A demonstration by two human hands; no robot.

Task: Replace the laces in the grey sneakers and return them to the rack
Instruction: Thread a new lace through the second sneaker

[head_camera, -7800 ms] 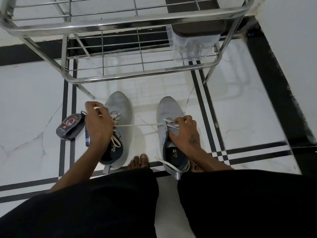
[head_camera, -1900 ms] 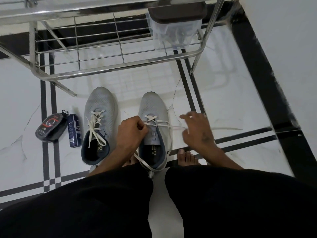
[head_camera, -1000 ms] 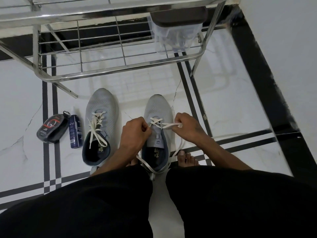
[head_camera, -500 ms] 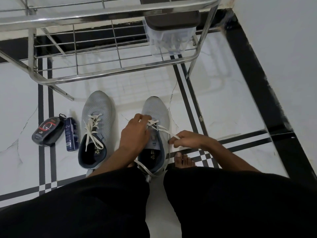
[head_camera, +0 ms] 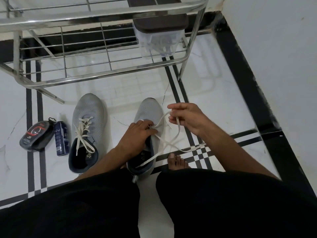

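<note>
r grip (head_camera: pixel 184 117) pinching lace (head_camera: pixel 169 143), l grip (head_camera: pixel 135 134) on sneaker (head_camera: pixel 151 110); polish (head_camera: pixel 36 134), spray can (head_camera: pixel 61 138) nearby

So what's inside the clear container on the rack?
Through the clear container's wall a tangle of pale and bluish cords shows, likely spare laces. Its dark lid covers the top, so the rest inside stays hidden.

Bare forearms, no sleeves in view. Left hand (head_camera: pixel 135 134) and right hand (head_camera: pixel 187 117) without rings, watch or gloves. Black trousers (head_camera: pixel 223 203), plain dark fabric, over both legs. Bare foot (head_camera: pixel 177 161), toes showing past right trouser leg, nails short and pale.
</note>
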